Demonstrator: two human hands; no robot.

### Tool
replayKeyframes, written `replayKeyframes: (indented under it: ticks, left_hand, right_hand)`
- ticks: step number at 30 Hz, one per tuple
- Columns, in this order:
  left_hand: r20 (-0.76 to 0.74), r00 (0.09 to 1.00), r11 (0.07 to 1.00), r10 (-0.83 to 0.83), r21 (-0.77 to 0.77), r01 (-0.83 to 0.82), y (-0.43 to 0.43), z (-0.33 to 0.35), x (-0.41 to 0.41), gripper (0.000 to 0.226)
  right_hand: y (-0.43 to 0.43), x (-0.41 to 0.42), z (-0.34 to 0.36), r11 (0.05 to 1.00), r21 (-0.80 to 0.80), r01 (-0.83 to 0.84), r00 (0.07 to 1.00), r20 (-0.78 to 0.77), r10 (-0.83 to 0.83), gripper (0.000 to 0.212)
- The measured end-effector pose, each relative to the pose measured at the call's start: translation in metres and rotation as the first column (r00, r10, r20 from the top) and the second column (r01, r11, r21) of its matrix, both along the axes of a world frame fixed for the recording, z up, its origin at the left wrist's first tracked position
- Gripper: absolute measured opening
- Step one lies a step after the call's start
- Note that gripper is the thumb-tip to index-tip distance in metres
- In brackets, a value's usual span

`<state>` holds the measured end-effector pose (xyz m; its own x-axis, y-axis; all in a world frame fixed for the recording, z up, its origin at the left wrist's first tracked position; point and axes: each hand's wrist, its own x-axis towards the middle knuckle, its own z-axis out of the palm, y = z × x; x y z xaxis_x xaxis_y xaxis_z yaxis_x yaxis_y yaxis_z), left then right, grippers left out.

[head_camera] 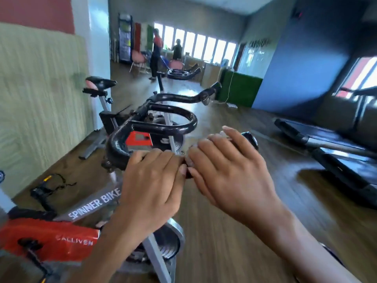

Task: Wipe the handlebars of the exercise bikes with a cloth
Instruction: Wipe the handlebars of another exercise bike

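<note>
The black handlebar [163, 111] of a red and grey spinner bike [61, 240] loops in front of me. My left hand [151, 180] grips the near bar beside the stem, fingers curled over it. My right hand [230, 170] lies over the right arm of the handlebar, fingers draped across the top and thumb below it. The bar's black end [251, 139] sticks out past my right fingers. The two hands almost touch. No cloth shows plainly; anything under my palms is hidden.
A second exercise bike [102, 103] stands behind against the pale left wall. A treadmill [326, 144] lies to the right on the wooden floor. Two people [156, 54] stand far back near the windows, with a green box [238, 88] beside a blue wall.
</note>
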<state>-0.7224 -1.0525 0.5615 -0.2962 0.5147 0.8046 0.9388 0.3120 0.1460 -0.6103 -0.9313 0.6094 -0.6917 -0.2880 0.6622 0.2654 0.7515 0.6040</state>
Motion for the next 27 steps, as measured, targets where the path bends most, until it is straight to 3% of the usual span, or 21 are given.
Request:
replayKeyframes:
  ticks: [5,7,11,16,21,24,27]
  left_hand:
    - [-0.162,0.985,0.99,0.052,0.14,-0.03,0.006,-0.019,-0.01,0.036]
    - [-0.211,0.975,0.983,0.07,0.181,-0.031,0.007,-0.023,-0.012,0.035]
    - [-0.275,0.956,0.971,0.101,0.236,-0.035,0.012,-0.027,-0.015,0.035]
    - [-0.31,0.947,0.952,0.084,0.305,0.015,0.015,-0.028,-0.022,0.035]
    - [-0.361,0.93,0.943,0.073,0.329,0.054,0.017,-0.03,-0.03,0.033]
    - [-0.347,0.936,0.944,0.065,0.325,0.055,0.017,-0.033,-0.031,0.036]
    - [-0.349,0.933,0.941,0.085,0.335,0.04,0.019,-0.035,-0.031,0.036]
  right_hand:
    - [0.006,-0.006,-0.023,1.0,0.027,0.014,0.934,-0.356,-0.003,0.03]
    - [0.006,-0.016,-0.044,0.996,0.091,0.01,0.904,-0.426,0.03,0.028]
    - [0.02,-0.008,-0.044,0.972,0.237,-0.012,0.922,-0.374,0.102,0.028]
    - [0.01,-0.016,-0.019,0.99,0.135,0.031,0.874,-0.484,0.038,0.029]
    - [0.013,-0.016,-0.029,0.963,0.267,-0.029,0.945,-0.308,0.114,0.031]
    - [0.034,-0.003,-0.017,0.97,0.242,-0.019,0.867,-0.48,0.136,0.027]
    - [0.038,-0.028,-0.038,0.972,0.201,-0.12,0.764,-0.607,0.22,0.032]
